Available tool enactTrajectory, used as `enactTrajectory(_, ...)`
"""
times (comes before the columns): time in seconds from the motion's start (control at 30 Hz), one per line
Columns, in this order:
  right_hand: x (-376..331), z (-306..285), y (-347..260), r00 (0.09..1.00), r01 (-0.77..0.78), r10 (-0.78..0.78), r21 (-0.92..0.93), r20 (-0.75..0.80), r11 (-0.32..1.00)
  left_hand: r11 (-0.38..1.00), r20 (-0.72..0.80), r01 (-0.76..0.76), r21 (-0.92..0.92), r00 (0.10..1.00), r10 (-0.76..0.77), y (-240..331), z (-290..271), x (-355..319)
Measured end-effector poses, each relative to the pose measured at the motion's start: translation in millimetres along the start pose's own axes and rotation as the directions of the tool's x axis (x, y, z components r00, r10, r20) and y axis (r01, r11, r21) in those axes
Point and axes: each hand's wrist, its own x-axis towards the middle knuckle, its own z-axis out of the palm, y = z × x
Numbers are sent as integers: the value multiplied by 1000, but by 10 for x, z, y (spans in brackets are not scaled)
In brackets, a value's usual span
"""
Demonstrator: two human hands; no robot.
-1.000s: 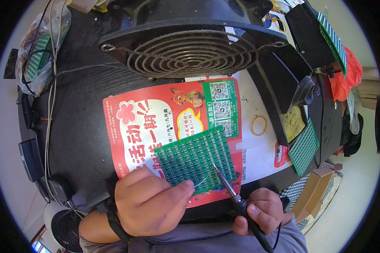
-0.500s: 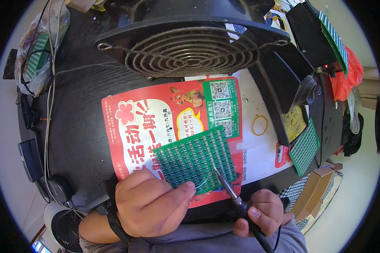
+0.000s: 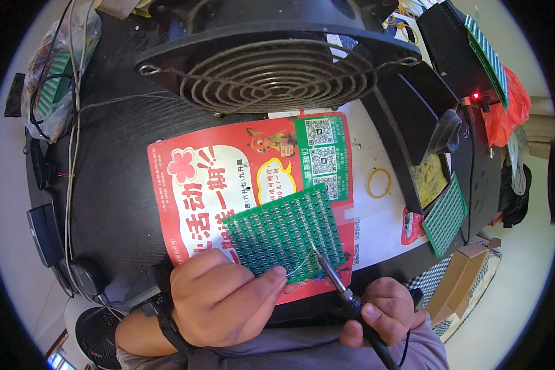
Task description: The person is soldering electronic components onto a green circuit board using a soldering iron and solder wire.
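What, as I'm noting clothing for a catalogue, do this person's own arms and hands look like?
Both the left hand and the right hand are ungloved. A black band circles the left wrist. A grey sleeve shows at the left forearm's lower end; grey cloth below the right wrist looks like the other sleeve.

A narrow black wristband [image 3: 171, 327] circles the wrist behind the bare left hand [image 3: 223, 301]; the clothing [image 3: 283, 357] is grey, its fabric softly creased.
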Motion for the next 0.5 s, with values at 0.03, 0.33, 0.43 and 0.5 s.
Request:
enactTrajectory(0.03,-29,-6,0,1000,8,-8,-3,-14,1000,1000,3,2,8,1000,-2,2,3,1)
enactTrajectory(0.33,-35,-1,-8,1000,1,-1,3,-24,1000,1000,-45,-20,17,999,21,-20,67,-14)
enactTrajectory(0.43,-4,16,6,1000,-8,8,5,-21,1000,1000,-8,-4,22,1000,4,-8,50,-12)
enactTrajectory(0.5,21,24,0,1000,-21,21,17,-17,1000,999,23,12,34,1000,-12,14,20,-11)
